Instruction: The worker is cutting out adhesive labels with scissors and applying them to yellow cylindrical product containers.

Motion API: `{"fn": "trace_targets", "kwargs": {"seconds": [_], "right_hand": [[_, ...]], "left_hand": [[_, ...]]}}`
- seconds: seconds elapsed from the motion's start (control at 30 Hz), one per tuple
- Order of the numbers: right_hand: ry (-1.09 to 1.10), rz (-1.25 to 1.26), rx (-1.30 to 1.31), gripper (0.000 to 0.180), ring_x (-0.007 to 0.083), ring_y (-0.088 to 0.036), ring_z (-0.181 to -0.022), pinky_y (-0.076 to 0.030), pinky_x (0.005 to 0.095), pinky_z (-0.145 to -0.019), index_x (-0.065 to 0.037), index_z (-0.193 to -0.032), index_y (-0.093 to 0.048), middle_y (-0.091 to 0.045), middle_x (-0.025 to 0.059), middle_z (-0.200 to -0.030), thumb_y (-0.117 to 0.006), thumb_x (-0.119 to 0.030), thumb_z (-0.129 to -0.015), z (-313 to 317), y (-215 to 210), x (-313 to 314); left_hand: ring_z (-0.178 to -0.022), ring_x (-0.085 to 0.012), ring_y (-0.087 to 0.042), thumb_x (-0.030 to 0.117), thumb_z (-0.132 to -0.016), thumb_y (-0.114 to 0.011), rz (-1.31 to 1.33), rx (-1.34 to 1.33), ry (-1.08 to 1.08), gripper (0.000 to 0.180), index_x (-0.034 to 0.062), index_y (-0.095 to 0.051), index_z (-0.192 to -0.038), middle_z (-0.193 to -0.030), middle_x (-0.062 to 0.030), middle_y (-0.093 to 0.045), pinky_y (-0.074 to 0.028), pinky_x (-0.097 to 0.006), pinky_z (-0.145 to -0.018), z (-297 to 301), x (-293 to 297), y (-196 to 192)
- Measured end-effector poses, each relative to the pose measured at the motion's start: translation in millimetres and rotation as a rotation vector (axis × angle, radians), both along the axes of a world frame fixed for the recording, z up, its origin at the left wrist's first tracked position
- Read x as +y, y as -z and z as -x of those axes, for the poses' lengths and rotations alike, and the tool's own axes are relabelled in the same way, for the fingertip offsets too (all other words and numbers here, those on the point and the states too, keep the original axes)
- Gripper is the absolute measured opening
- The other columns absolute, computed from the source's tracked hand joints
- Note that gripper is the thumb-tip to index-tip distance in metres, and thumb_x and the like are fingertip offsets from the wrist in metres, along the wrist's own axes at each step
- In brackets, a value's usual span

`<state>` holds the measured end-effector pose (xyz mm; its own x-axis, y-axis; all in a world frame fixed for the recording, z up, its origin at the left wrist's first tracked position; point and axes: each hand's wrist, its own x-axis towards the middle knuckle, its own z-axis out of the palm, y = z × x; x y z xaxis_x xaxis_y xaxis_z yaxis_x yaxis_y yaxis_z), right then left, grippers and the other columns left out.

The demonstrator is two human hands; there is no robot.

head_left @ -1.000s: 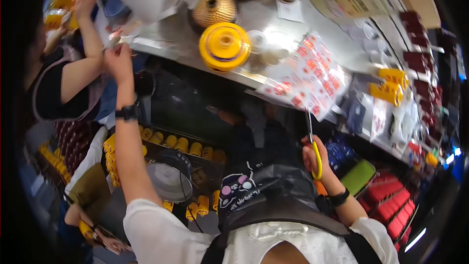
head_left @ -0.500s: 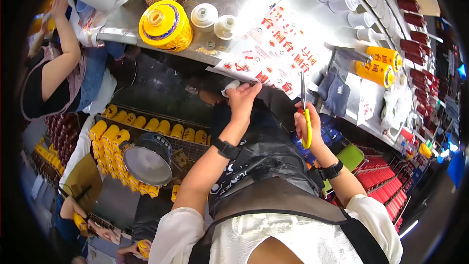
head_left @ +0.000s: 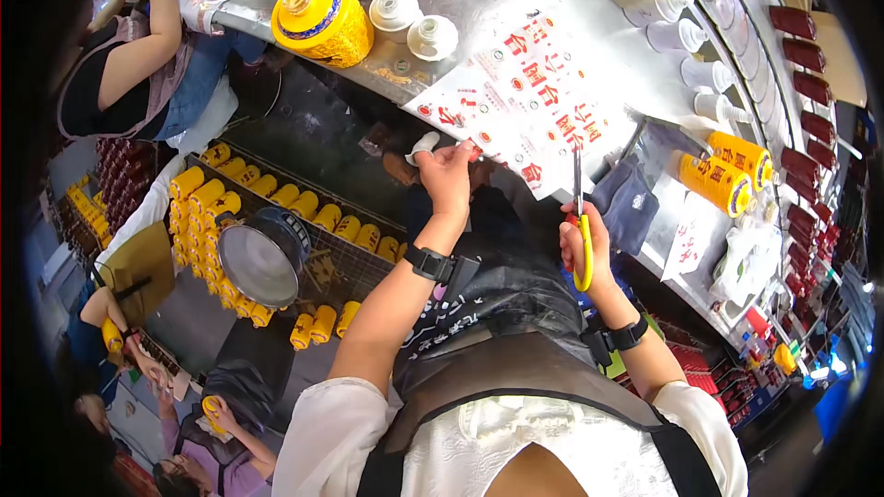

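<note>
My right hand (head_left: 594, 244) is closed round yellow-handled scissors (head_left: 584, 253). Their blades point up to the near edge of a white sheet of paper printed in red (head_left: 552, 97), which lies on the metal table. My left hand (head_left: 447, 184) is closed just off the sheet's left near edge, its fingers drawn together. A small red bit shows at its fingertips, and a crumpled white piece (head_left: 424, 145) sticks out beside them. I cannot make out exactly what the fingers hold, or whether they touch the sheet.
On the metal table (head_left: 405, 87) stand a yellow jar (head_left: 322, 23) and two small white ones (head_left: 433, 39). Two yellow bottles (head_left: 714, 184) lie at right beside dark cloth (head_left: 626, 202). Several yellow cans (head_left: 327, 217) stand lower left near a round pan (head_left: 258, 264). Other people work at left.
My left hand's fingers, stretched along the sheet's edge before, are now drawn together, with a red bit at the tips. The scissors stay in my right hand. The whole view has shifted a little.
</note>
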<state>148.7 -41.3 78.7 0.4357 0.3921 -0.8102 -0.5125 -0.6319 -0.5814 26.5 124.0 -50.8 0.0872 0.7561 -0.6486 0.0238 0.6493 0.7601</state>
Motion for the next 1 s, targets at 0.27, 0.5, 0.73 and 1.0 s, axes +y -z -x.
{"fn": "trace_targets", "kwargs": {"seconds": [0.27, 0.5, 0.73, 1.0], "right_hand": [[-0.18, -0.11, -0.001, 0.033, 0.0068, -0.052, -0.059, -0.042, 0.0203, -0.052, -0.005, -0.115, -0.052, -0.055, -0.0001, -0.073, -0.068, -0.007, -0.085, -11.2, 5.2, 38.2], [-0.198, -0.2, 0.171, 0.039, 0.0086, -0.055, -0.054, -0.038, 0.0205, -0.04, -0.006, -0.115, -0.051, -0.059, 0.0026, -0.074, -0.072, -0.017, -0.083, -8.1, 2.8, 111.9], [-0.107, -0.284, 0.063, 0.043, 0.0058, -0.052, -0.056, -0.041, 0.0193, -0.046, -0.006, -0.116, -0.05, -0.058, -0.0002, -0.073, -0.07, 0.001, -0.078, 6.5, -6.8, 123.0], [-0.12, -0.302, 0.002, 0.042, 0.0052, -0.054, -0.065, -0.044, 0.0192, -0.059, -0.004, -0.117, -0.049, -0.057, -0.0006, -0.075, -0.067, 0.007, -0.079, 22.3, -28.0, 130.3]], "left_hand": [[-0.077, -0.0134, -0.063, 0.0, -0.087, -0.067, -0.064, -0.082, -0.004, 0.041, 0.0007, -0.039, -0.118, -0.085, -0.0107, -0.062, -0.053, -0.025, -0.065, 18.9, -2.2, -37.3], [-0.077, -0.0129, -0.063, -0.006, -0.086, -0.064, -0.012, -0.357, 0.068, 0.043, 0.0005, -0.042, -0.122, -0.086, -0.0079, -0.062, -0.052, -0.023, -0.067, 23.4, 6.4, -105.6], [-0.073, -0.0062, -0.058, -0.003, -0.086, -0.067, -0.1, -0.257, 0.236, 0.041, 0.0022, -0.046, -0.121, -0.081, -0.0011, -0.057, -0.049, -0.019, -0.067, 36.2, 17.1, -111.7], [-0.086, -0.0087, -0.06, -0.003, -0.088, -0.06, -0.214, -0.179, 0.598, 0.049, 0.0028, -0.044, -0.134, -0.096, -0.0042, -0.06, -0.049, -0.022, -0.078, 55.5, 39.9, -115.8]]}}
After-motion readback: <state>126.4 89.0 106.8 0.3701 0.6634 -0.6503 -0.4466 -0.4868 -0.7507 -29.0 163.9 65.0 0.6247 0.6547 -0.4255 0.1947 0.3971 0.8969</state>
